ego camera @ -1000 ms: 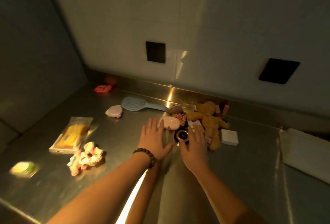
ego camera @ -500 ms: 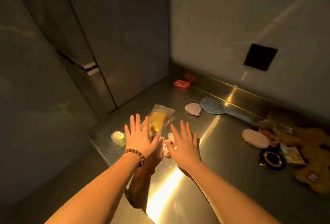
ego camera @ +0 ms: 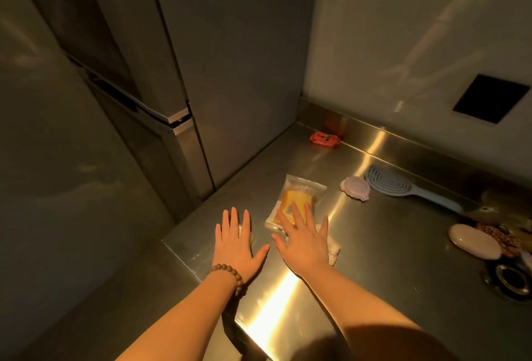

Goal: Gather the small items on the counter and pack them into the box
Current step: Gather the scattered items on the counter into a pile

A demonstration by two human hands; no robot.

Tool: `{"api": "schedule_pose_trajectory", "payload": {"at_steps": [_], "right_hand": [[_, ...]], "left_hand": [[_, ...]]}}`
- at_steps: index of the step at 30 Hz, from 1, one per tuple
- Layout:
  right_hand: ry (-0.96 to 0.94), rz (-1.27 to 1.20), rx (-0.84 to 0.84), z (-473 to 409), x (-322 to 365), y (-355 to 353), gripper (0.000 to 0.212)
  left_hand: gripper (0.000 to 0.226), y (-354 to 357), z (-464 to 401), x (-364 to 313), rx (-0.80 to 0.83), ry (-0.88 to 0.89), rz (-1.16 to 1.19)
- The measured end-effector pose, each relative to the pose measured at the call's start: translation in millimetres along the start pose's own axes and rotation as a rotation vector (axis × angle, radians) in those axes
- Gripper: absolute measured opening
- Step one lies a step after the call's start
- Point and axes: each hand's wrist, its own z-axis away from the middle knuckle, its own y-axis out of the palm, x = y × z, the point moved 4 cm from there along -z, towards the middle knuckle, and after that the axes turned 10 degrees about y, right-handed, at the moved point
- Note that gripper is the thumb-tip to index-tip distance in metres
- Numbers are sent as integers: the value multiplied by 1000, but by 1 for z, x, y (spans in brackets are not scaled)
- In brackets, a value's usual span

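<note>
Dimly lit, the worktop [ego camera: 374,288] meets a fridge [ego camera: 201,73] at its left edge. Left hand [ego camera: 237,245], fingers spread flat, hovers over the front-left corner; right hand [ego camera: 305,244], also spread, covers a clear pouch [ego camera: 302,191] holding something yellow, and a scrunchie [ego camera: 334,248]. Rightward lie a red packet [ego camera: 324,140] by the back edge, a lilac case [ego camera: 355,192], a brush [ego camera: 403,192], a pink case [ego camera: 475,241]. No box shows.
</note>
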Motion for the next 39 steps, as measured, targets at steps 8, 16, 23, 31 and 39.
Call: {"api": "schedule_pose_trajectory", "payload": {"at_steps": [8, 16, 23, 31, 39], "right_hand": [[148, 15, -36, 10, -66, -3, 61], [328, 15, -38, 39, -179, -10, 60], [363, 14, -115, 51, -278, -19, 58], [439, 65, -153, 37, -338, -23, 56], [525, 34, -140, 20, -342, -31, 59]], "left_hand": [[86, 12, -46, -60, 51, 203, -11], [80, 34, -70, -187, 97, 477, 46], [73, 44, -89, -287, 140, 679, 51], [75, 53, -119, -359, 168, 746, 42], [72, 42, -141, -364, 111, 814, 243]]}}
